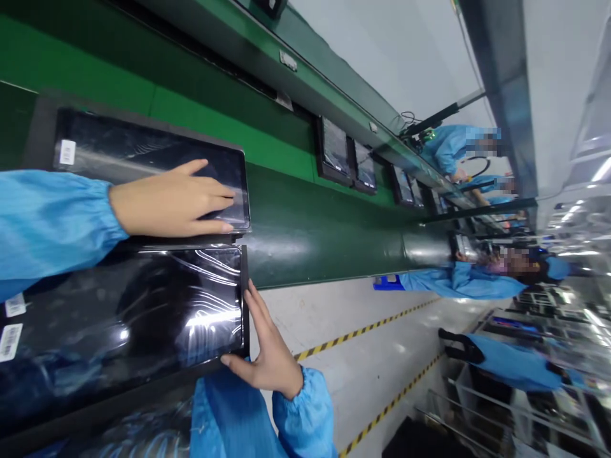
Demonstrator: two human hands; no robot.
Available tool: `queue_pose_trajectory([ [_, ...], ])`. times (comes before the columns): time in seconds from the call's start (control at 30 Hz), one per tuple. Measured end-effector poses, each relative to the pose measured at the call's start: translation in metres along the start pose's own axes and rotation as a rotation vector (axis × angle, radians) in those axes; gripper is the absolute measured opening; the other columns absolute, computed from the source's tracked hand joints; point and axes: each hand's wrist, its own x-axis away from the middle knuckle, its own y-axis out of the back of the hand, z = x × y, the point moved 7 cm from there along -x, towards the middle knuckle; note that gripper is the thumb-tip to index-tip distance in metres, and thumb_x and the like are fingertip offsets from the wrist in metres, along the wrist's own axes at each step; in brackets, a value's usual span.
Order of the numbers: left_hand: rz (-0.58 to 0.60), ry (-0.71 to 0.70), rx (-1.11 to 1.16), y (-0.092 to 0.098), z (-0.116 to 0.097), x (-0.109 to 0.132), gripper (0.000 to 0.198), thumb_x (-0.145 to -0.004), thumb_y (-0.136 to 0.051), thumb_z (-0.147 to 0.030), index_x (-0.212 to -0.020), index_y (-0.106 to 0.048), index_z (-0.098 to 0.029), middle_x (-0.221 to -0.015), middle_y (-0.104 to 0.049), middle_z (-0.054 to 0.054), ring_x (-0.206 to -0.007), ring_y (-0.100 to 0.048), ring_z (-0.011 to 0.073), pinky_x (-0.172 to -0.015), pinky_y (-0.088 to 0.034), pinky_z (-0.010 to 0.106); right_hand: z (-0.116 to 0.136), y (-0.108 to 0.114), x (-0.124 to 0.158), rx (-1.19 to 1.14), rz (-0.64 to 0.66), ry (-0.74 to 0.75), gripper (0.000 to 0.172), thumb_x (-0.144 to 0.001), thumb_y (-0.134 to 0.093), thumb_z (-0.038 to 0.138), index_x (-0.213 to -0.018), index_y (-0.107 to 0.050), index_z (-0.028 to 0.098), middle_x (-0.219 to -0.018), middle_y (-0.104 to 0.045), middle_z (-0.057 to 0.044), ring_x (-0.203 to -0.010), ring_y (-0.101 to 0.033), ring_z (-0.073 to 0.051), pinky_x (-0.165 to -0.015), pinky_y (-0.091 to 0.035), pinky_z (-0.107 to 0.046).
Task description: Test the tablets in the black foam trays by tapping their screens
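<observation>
My left hand (174,200) lies flat, fingers spread, on a dark tablet-like screen panel (153,149). This panel has a white barcode label and rests on a black tray. Beside it is a second glossy screen panel (157,305) in a black tray (245,305), with reflections across its face. My right hand (270,353) is at the end of that second tray, fingers against its end edge and thumb at its corner. The fingers' undersides are hidden. My left sleeve covers part of both panels.
A green conveyor bench (310,235) runs away from me. Several more panels in trays, such as one panel (335,146), lie along it. Co-workers in blue, including one person (463,280), are farther along. Yellow-black tape (363,333) marks the floor.
</observation>
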Motion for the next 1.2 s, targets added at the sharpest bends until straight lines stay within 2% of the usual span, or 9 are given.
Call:
queue_pose_trajectory([
  [0.23, -0.107, 0.083, -0.137, 0.039, 0.046, 0.026, 0.089, -0.09, -0.015, -0.081, -0.135, -0.058, -0.017, -0.147, -0.055, 0.004, -0.144, -0.04, 0.0263, -0.122, -0.005, 0.054, 0.005, 0.001, -0.003, 0.093, -0.031, 0.003, 0.112, -0.076, -0.078, 0.035, -0.162, -0.008, 0.022, -0.17, -0.014, -0.018, -0.156, -0.022, -0.033, -0.121, -0.034, -0.051],
  [0.37, -0.116, 0.271, -0.211, 0.061, 0.078, 0.044, 0.097, -0.088, -0.002, -0.082, -0.14, -0.052, -0.018, -0.147, -0.054, 0.005, -0.147, -0.035, 0.0255, -0.121, -0.006, 0.058, 0.005, 0.003, -0.002, 0.171, -0.097, 0.013, 0.103, -0.078, -0.074, 0.032, -0.161, -0.015, 0.022, -0.166, -0.028, -0.017, -0.152, -0.032, -0.034, -0.119, -0.038, -0.052],
  [0.5, -0.056, 0.427, -0.227, 0.064, 0.104, 0.055, 0.089, -0.093, -0.003, -0.076, -0.144, -0.049, -0.02, -0.154, -0.047, 0.008, -0.15, -0.03, 0.0276, -0.122, -0.009, 0.06, 0.002, 0.009, 0.0, 0.208, -0.168, 0.035, 0.094, -0.083, -0.068, 0.027, -0.161, -0.017, 0.023, -0.162, -0.039, -0.015, -0.148, -0.04, -0.032, -0.122, -0.032, -0.055],
  [0.63, -0.016, 0.528, -0.153, 0.06, 0.12, 0.066, 0.083, -0.095, -0.01, -0.072, -0.149, -0.043, -0.017, -0.157, -0.043, 0.011, -0.151, -0.028, 0.0312, -0.122, -0.008, 0.063, -0.004, 0.014, 0.003, 0.101, -0.17, 0.037, 0.101, -0.085, -0.073, 0.037, -0.162, -0.009, 0.025, -0.165, -0.031, -0.014, -0.15, -0.036, -0.034, -0.12, -0.036, -0.055],
  [0.73, -0.041, 0.557, -0.125, 0.061, 0.126, 0.077, 0.077, -0.098, -0.015, -0.067, -0.149, -0.041, -0.016, -0.157, -0.044, 0.011, -0.149, -0.032, 0.03, -0.122, -0.011, 0.062, -0.007, 0.023, -0.002, 0.014, -0.228, 0.013, 0.095, -0.089, -0.071, 0.042, -0.162, -0.012, 0.028, -0.167, -0.027, -0.012, -0.152, -0.031, -0.032, -0.12, -0.038, -0.054],
  [0.87, -0.101, 0.574, -0.123, 0.066, 0.133, 0.095, 0.066, -0.101, -0.02, -0.057, -0.15, -0.038, -0.016, -0.157, -0.043, 0.013, -0.148, -0.035, 0.0294, -0.121, -0.015, 0.065, -0.002, 0.041, -0.019, 0.001, -0.372, -0.008, 0.061, -0.098, -0.059, 0.033, -0.154, -0.034, 0.034, -0.165, -0.034, -0.007, -0.152, -0.034, -0.027, -0.12, -0.04, -0.051],
  [0.97, -0.159, 0.55, -0.127, 0.07, 0.132, 0.106, 0.06, -0.102, -0.025, -0.051, -0.149, -0.039, -0.018, -0.159, -0.04, 0.014, -0.149, -0.033, 0.0296, -0.121, -0.019, 0.063, 0.007, 0.05, -0.037, 0.034, -0.424, 0.013, 0.048, -0.1, -0.056, 0.031, -0.146, -0.047, 0.036, -0.162, -0.039, -0.005, -0.151, -0.035, -0.028, -0.12, -0.038, -0.053],
  [1.1, -0.278, 0.418, -0.219, 0.074, 0.111, 0.109, 0.052, -0.102, -0.031, -0.051, -0.142, -0.051, -0.024, -0.161, -0.035, 0.012, -0.153, -0.022, 0.0312, -0.121, -0.019, 0.064, 0.019, 0.054, -0.056, 0.061, -0.427, 0.059, 0.043, -0.1, -0.055, 0.029, -0.142, -0.052, 0.036, -0.161, -0.04, -0.003, -0.151, -0.034, -0.028, -0.121, -0.037, -0.055],
  [1.2, -0.316, 0.303, -0.325, 0.07, 0.087, 0.102, 0.05, -0.102, -0.036, -0.049, -0.137, -0.058, -0.021, -0.162, -0.034, 0.014, -0.153, -0.02, 0.0366, -0.12, -0.015, 0.068, 0.026, 0.055, -0.061, 0.051, -0.446, 0.083, 0.041, -0.1, -0.054, 0.027, -0.14, -0.053, 0.035, -0.16, -0.042, -0.004, -0.151, -0.034, -0.027, -0.121, -0.037, -0.055],
])
